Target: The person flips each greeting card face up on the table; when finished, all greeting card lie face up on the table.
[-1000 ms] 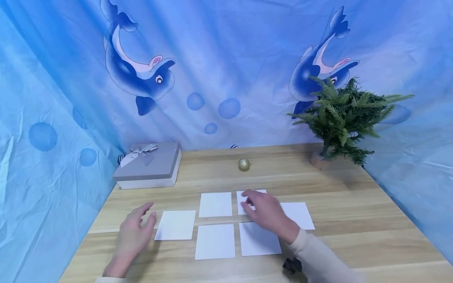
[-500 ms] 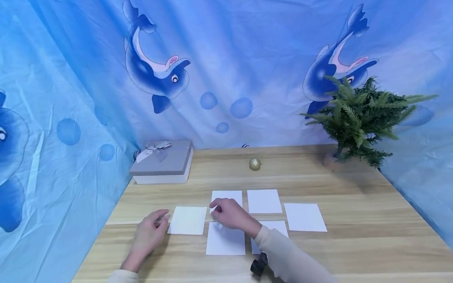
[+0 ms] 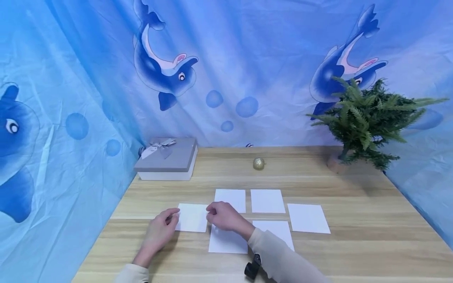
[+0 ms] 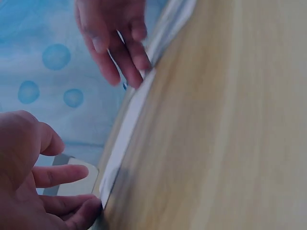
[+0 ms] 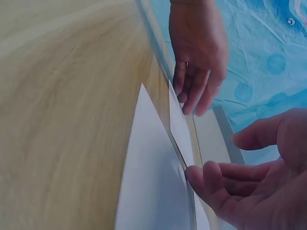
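The leftmost white paper square (image 3: 192, 217) lies flat on the wooden surface (image 3: 354, 243), between both hands. It looks thin, light and floppy, best lifted by an edge. The left hand (image 3: 160, 231) and right hand (image 3: 223, 215) touch its opposite edges with relaxed fingers, gripping nothing.

Bright even light, soft shadows, blurred wrist views
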Motion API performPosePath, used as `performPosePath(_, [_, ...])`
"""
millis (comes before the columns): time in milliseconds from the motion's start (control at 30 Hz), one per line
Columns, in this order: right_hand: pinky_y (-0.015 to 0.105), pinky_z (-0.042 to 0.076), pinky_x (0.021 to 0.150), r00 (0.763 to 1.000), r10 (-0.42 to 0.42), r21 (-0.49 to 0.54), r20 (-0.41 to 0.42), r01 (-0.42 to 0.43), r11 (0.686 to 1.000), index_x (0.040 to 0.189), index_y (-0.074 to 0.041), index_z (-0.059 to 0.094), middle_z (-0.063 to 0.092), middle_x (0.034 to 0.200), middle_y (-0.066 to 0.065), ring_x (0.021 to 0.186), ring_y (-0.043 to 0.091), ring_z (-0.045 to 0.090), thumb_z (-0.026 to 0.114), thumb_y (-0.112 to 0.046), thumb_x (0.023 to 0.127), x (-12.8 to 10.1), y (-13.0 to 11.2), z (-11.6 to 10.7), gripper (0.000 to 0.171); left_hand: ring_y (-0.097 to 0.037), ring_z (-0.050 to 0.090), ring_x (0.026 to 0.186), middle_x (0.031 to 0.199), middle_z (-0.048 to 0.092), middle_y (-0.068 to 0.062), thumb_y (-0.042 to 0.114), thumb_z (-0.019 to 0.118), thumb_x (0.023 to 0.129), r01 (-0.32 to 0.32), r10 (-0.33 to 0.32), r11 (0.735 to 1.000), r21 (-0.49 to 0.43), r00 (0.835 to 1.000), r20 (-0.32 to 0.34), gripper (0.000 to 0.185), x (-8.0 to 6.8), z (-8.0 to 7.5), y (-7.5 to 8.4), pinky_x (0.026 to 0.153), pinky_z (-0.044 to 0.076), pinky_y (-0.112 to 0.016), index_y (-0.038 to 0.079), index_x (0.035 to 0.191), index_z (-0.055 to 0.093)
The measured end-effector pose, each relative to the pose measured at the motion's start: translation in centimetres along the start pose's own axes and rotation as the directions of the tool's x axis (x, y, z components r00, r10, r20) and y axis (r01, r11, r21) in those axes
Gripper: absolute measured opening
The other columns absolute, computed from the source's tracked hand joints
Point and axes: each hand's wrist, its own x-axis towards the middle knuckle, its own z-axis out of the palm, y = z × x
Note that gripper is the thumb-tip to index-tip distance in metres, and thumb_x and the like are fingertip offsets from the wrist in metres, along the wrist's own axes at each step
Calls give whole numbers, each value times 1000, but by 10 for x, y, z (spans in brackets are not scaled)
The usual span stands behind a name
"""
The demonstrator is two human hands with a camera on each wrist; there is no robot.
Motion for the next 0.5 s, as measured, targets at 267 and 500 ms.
performPosePath(267, [31, 54, 72, 998, 67, 70, -10, -66, 995, 116, 3, 65, 70, 98, 11, 88, 22, 65, 61, -20, 88, -3, -4, 3, 36, -24, 61, 102, 111, 68, -11, 18, 52, 100, 88, -87, 993, -84, 996, 20, 28, 2, 9, 7, 90, 50, -40, 5, 119, 67])
performPosePath(500, [37, 54, 73, 990, 139, 148, -12, -136, 980, 116, 0, 66, 69, 103, 12, 89, 23, 65, 63, -21, 90, -1, -5, 6, 33, -30, 61, 105, 114, 68, -18, 10, 52, 98, 77, -84, 992, -101, 994, -70, 24, 2, 8, 8, 93, 49, -45, 2, 111, 70])
